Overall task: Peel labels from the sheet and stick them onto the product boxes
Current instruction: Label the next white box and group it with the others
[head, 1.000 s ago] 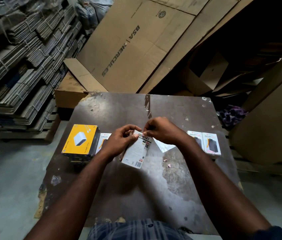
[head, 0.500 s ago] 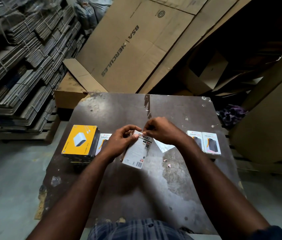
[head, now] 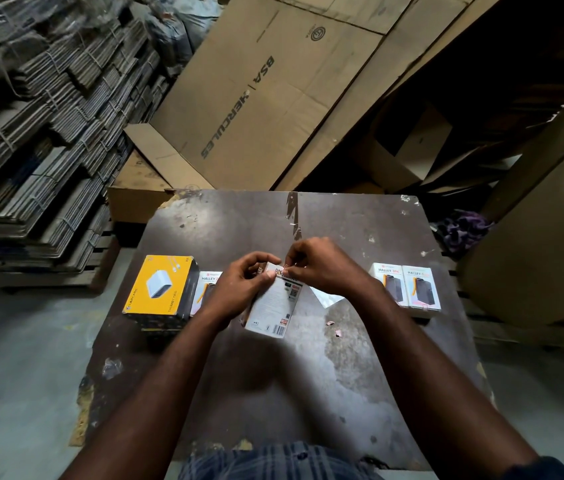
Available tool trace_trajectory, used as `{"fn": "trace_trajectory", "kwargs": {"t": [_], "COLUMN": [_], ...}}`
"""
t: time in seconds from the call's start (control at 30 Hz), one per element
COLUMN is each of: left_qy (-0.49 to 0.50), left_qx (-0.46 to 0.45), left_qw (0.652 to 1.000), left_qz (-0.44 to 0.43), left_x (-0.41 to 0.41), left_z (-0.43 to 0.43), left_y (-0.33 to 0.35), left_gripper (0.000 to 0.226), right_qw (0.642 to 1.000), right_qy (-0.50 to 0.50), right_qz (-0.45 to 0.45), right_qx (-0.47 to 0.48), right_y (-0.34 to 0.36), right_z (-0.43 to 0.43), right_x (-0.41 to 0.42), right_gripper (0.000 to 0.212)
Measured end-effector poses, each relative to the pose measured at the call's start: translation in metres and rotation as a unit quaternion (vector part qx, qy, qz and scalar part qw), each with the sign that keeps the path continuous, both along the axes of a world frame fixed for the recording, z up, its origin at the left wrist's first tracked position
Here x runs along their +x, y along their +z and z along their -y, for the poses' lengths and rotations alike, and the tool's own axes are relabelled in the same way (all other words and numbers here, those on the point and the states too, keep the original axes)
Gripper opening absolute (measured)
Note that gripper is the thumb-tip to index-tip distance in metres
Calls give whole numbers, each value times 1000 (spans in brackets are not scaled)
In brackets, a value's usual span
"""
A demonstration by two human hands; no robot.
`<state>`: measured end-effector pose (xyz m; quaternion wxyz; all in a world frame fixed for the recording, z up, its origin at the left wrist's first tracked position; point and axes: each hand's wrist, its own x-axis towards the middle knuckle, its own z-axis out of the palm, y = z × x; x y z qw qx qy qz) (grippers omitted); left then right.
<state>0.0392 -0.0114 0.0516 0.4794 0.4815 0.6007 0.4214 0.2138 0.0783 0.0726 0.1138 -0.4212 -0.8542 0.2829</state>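
Mid-job, I reckon: the left hand (head: 239, 289) grips a white box (head: 271, 311), the right hand (head: 323, 268) pinches a small label (head: 287, 267) at its top, other boxes (head: 389, 285) wait by the tabletop's side edges

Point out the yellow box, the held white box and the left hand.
yellow box (head: 160, 289), head view, top face.
held white box (head: 271, 315), head view, printed face.
left hand (head: 236, 292), head view, back of hand.

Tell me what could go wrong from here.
1. The small label, pinched by the right hand, may land crooked or fold over: the left hand alone holds the white box tilted.
2. The right wrist hangs over the label sheet and might drag it.
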Motion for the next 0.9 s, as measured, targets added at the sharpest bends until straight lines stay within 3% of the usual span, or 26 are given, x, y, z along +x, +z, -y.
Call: {"fn": "trace_trajectory", "kwargs": {"t": [0.3, 0.43, 0.47, 0.63, 0.9], "left_qy": [17, 8, 8, 10, 13], "left_qx": [14, 12, 11, 23, 36], "left_qw": [1000, 1000, 1000, 997, 997], "left_qz": [4, 19, 24, 69, 72], "left_x": [-3, -6, -7, -7, -5], "left_z": [3, 6, 7, 9, 7], "left_y": [-3, -2, -1, 6, 11], "left_gripper": [15, 17, 17, 18, 20], "right_qw": [997, 989, 984, 933, 882], "right_qy": [-18, -31, -37, -86, -137], "right_qz": [-58, -111, -130, -236, -334], "right_qx": [-45, -97, -118, -257, -304], "right_y": [-5, -11, -13, -27, -33], "right_z": [4, 7, 7, 10, 19], "right_x": [0, 2, 4, 4, -5], "right_gripper": [12, 65, 71, 68, 45]}}
